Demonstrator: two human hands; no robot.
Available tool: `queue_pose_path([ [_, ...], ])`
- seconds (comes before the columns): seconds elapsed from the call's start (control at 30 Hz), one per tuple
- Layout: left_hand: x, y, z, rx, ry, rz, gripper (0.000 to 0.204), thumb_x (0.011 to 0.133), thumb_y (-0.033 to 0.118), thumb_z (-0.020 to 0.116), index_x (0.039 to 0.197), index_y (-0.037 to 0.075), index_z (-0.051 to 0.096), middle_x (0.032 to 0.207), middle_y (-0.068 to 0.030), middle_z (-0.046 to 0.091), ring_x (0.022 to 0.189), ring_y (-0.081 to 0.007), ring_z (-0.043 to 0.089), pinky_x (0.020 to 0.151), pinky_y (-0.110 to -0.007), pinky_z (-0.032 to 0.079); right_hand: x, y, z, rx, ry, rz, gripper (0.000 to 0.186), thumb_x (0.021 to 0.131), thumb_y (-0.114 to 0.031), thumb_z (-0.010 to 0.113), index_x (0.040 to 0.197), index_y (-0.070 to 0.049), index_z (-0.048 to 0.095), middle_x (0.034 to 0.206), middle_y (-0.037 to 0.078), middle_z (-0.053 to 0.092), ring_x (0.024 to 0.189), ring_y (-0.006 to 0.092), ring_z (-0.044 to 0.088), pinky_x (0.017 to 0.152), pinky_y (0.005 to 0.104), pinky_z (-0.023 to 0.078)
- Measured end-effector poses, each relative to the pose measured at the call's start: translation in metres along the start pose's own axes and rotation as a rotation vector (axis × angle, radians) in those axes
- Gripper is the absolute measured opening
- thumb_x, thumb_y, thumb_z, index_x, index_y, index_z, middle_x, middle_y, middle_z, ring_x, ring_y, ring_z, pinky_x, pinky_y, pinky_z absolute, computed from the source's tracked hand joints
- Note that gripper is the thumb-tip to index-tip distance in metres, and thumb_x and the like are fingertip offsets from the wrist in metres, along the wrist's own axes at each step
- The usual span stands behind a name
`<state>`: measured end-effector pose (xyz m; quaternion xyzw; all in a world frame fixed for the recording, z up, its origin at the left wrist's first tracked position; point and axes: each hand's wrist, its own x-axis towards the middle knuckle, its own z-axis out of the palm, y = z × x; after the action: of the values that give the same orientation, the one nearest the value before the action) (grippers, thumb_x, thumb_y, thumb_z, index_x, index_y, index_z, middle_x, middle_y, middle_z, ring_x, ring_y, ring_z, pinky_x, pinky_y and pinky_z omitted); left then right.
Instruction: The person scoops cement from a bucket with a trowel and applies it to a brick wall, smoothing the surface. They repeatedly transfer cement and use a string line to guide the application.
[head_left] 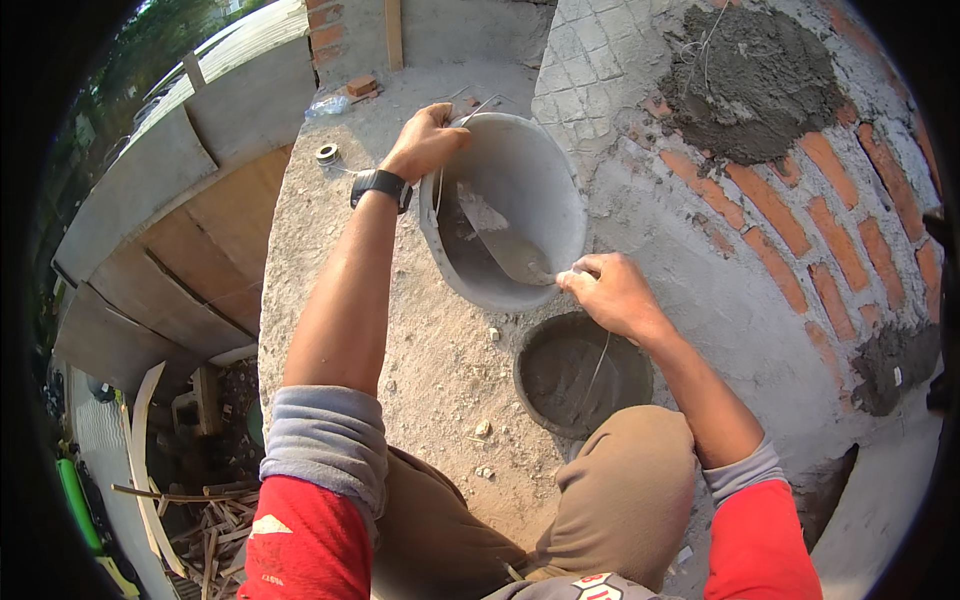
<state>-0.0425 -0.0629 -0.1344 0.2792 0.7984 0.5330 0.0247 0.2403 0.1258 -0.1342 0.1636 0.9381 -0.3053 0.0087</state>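
Orange rectangular bricks point(838, 245) set in grey mortar spread across the right of the frame. The large round grey bucket point(545, 170) is at upper centre, my left grip point(428, 143) clasping its rim. Just below it sits a smaller round dark basin point(521, 385) of wet grey mortar. My right grip point(615, 293) pinches the handle of a grey flat-bladed trowel point(508, 243), its blade inside the bucket.

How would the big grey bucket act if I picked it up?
The bucket looks stiff, since its wall keeps a round shape. It's probably not too heavy for its size, because much of its inner wall shows.
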Motion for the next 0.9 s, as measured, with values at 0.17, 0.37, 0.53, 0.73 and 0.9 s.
queue_pose_path([
  [0.17, 0.003, -0.002, 0.007, -0.056, -0.128, -0.02, 0.019, 0.08, 0.011, 0.071, 0.096, 0.002, 0.07, 0.084, -0.0027, 0.065, 0.08, -0.0144, 0.058, 0.073, -0.031, 0.047, -0.027, 0.023, -0.016, -0.232, 0.072, 0.032, 0.04, 0.094, -0.04, 0.071, 0.096, 0.0, 0.076, 0.089, 0.023, 0.074, 0.089, 0.0414, 0.072, 0.083, 0.0498, 0.055],
  [0.37, 0.005, 0.004, 0.029, -0.055, -0.216, -0.077, 0.029, 0.079, 0.012, 0.076, 0.105, 0.002, 0.071, 0.092, -0.0054, 0.067, 0.087, -0.0173, 0.061, 0.078, -0.033, 0.049, -0.04, 0.031, -0.025, -0.237, 0.104, -0.02, 0.039, 0.094, -0.041, 0.07, 0.095, -0.001, 0.075, 0.089, 0.023, 0.074, 0.09, 0.0432, 0.072, 0.083, 0.0511, 0.055],
  [0.53, 0.003, 0.0, 0.036, -0.125, -0.353, -0.156, 0.036, 0.081, 0.016, 0.081, 0.112, 0.002, 0.07, 0.094, -0.006, 0.068, 0.09, -0.0179, 0.062, 0.08, -0.033, 0.05, -0.045, 0.024, -0.037, -0.312, 0.104, 0.022, 0.039, 0.094, -0.04, 0.07, 0.096, -0.002, 0.075, 0.089, 0.023, 0.074, 0.092, 0.0444, 0.071, 0.084, 0.0514, 0.055],
  [0.73, -0.003, -0.016, 0.044, -0.101, -0.415, -0.202, 0.034, 0.08, 0.017, 0.083, 0.109, 0.001, 0.071, 0.095, -0.0063, 0.07, 0.088, -0.0166, 0.064, 0.079, -0.032, 0.051, -0.045, 0.022, -0.04, -0.369, 0.108, -0.028, 0.037, 0.093, -0.04, 0.07, 0.097, -0.003, 0.076, 0.089, 0.024, 0.073, 0.091, 0.0449, 0.071, 0.083, 0.052, 0.054],
  [0.9, -0.012, -0.03, 0.045, -0.101, -0.413, -0.243, 0.03, 0.081, 0.02, 0.082, 0.104, 0.004, 0.07, 0.091, -0.004, 0.068, 0.081, -0.014, 0.062, 0.067, -0.032, 0.049, -0.049, 0.029, -0.038, -0.361, 0.126, -0.013, 0.038, 0.093, -0.04, 0.071, 0.098, -0.003, 0.076, 0.088, 0.024, 0.073, 0.09, 0.0452, 0.071, 0.081, 0.0517, 0.055],
])
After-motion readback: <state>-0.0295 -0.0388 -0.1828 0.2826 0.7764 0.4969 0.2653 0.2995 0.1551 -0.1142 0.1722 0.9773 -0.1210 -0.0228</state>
